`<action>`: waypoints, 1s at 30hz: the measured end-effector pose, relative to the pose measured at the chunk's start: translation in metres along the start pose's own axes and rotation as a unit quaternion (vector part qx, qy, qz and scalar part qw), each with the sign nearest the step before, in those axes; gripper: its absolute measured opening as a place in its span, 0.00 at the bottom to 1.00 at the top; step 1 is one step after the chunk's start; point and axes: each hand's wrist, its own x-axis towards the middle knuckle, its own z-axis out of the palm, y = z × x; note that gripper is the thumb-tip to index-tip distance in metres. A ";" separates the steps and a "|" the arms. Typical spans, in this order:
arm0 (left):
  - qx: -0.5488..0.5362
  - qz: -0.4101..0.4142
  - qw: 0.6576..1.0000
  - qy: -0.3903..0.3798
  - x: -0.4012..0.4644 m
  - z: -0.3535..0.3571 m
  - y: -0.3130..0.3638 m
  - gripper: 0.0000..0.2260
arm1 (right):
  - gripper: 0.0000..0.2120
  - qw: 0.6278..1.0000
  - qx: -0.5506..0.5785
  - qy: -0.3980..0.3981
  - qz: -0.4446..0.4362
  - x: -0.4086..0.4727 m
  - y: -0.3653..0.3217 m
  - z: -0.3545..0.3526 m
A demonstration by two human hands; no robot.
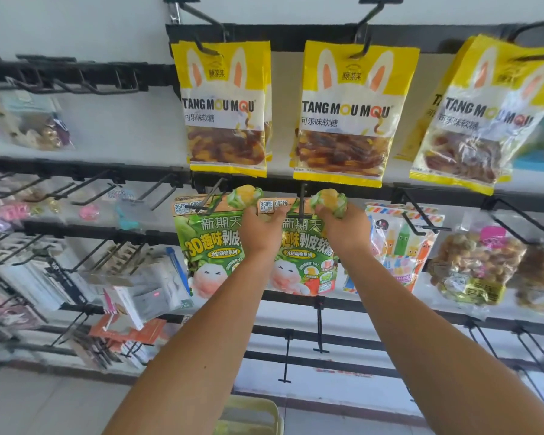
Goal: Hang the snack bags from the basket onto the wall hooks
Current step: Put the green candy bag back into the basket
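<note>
Green gummy bag (307, 246) pinched at both top corners by my left hand (261, 229) and right hand (343, 229), keeping its hole lined up with the hook (302, 204).

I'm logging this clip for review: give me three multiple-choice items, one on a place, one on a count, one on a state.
1. Where is the green snack bag the hands hold?
A. below the middle yellow bag
B. in the basket
C. on the floor

2. How many hooks on the top rail carry yellow TANG MOU MOU bags?
A. one
B. three
C. five

3. What is the left hand doing?
A. hanging idle
B. gripping the bag's top
C. pressing the wall

Key: 1 A, it sits at the hook under that bag; 2 B, three carry bags; 3 B, like the right hand.
</note>
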 end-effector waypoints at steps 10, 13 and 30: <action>0.044 0.047 0.998 -0.009 -0.005 -0.013 -0.020 0.08 | 0.21 1.000 -0.012 -0.006 0.027 -0.008 0.007 0.001; 0.041 0.066 0.997 -0.016 -0.014 -0.018 -0.028 0.10 | 0.23 0.999 -0.003 -0.022 0.045 -0.019 0.009 -0.001; 0.349 0.269 0.885 -0.150 -0.092 -0.129 -0.075 0.21 | 0.24 0.928 -0.344 -0.083 -0.113 -0.177 0.007 -0.004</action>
